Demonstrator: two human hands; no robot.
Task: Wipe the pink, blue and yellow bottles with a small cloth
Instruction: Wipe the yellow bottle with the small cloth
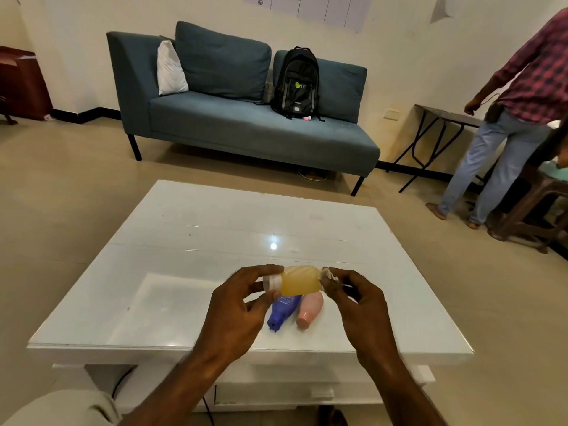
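Yellow bottle (pixel 300 281): held sideways above desk (pixel 190 229) near front edge; left hand (pixel 242 305) clamped on cap end. Right hand (pixel 353 298) pinched cloth (pixel 326 273) against base. Blue bottle (pixel 284 312), pink bottle (pixel 309 310): lying below. Advice: rotate bottle, wipe full length.

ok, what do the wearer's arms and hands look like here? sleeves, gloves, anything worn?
Both forearms are bare as far as the frame shows: no sleeves, gloves, watch or bands visible. The left hand and right hand show no rings from this angle. A fold of light beige cloth at the lower left may be clothing; unclear.
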